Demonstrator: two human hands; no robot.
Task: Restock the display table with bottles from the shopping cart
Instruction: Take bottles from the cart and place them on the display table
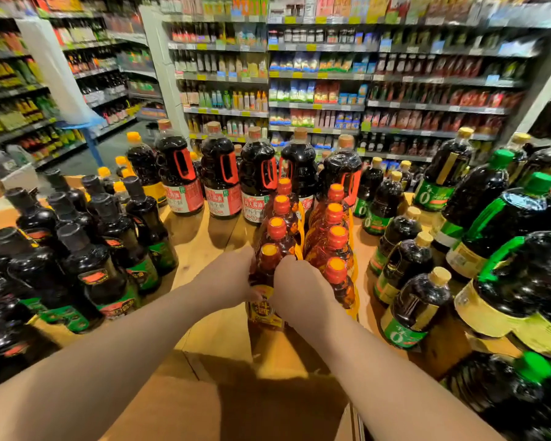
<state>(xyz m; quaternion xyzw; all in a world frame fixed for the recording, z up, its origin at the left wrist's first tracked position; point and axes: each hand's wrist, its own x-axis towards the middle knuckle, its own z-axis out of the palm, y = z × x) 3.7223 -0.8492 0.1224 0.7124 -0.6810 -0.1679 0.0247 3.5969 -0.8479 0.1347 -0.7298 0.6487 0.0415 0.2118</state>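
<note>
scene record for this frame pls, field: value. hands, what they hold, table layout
setting: shop aisle, stocked shelves behind
surface: wooden display table
left hand: grip round the nearest orange-capped bottle, left side
right hand: grip on the same bottle, right side
bottle state: upright, at the near end of two rows of orange-capped bottles
table left: black-capped dark bottles
table back: large dark bottles with red handles
table right: green-labelled dark bottles
shopping cart: not in view
</note>
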